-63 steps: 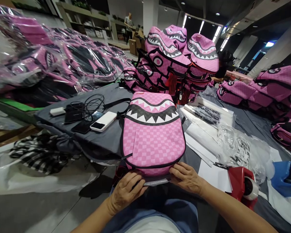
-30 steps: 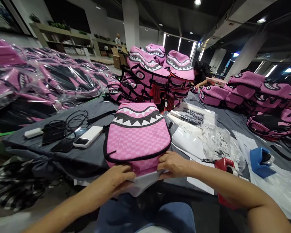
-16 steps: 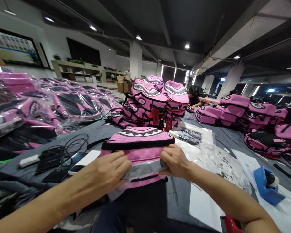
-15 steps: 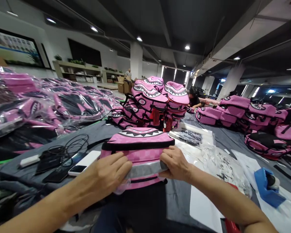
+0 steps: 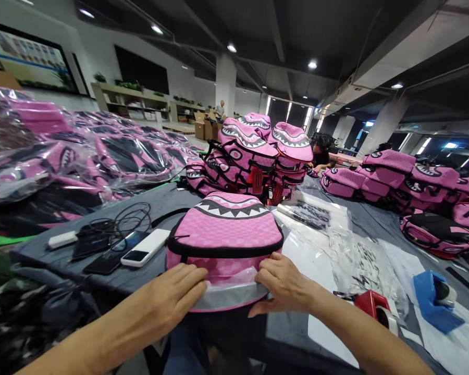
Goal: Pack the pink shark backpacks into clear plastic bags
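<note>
Head view: a pink backpack (image 5: pixel 226 234) lies flat on the grey table (image 5: pixel 168 200), directly ahead of both hands.
Left hand (image 5: pixel 172 299): fingers curled, gripping the backpack's near edge at its left corner, over a clear plastic bag (image 5: pixel 229 291).
Right hand (image 5: pixel 283 284): fingers curled, gripping the same edge at its right corner.
Orientation: long axis runs away from the person; the shark-teeth end points to the far backpack stack (image 5: pixel 258 156).

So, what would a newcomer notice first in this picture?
The pink checkered backpack with shark teeth lies at the centre of the grey table, with the left hand and right hand at its near end. Behind it rises a pile of matching pink backpacks.
</note>
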`<state>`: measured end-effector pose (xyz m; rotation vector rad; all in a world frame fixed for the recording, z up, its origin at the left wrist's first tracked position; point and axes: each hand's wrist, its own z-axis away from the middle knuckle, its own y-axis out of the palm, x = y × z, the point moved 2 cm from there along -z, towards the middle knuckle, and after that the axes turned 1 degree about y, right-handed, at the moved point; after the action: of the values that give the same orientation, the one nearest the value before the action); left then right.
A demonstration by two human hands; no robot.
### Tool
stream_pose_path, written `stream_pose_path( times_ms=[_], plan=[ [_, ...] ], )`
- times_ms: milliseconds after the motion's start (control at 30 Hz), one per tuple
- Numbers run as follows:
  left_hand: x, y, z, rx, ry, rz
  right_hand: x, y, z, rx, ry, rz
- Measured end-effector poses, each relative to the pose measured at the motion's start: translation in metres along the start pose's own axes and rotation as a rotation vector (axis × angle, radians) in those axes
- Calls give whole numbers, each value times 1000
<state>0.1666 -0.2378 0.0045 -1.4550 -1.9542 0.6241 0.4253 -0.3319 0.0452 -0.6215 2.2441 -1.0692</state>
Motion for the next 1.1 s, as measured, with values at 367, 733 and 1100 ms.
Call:
stream_pose_path(
  times_ms=[367,733,1100],
  plan=[
    [-50,17,-1,-99,-39,-41,11,18,23,-333,78,95],
    [-67,56,49,-229,-151,-173,32,66,60,-327,109,86],
    [-94,68,63,-101,-324,15,34,82,110,84,144,-252]
  ],
)
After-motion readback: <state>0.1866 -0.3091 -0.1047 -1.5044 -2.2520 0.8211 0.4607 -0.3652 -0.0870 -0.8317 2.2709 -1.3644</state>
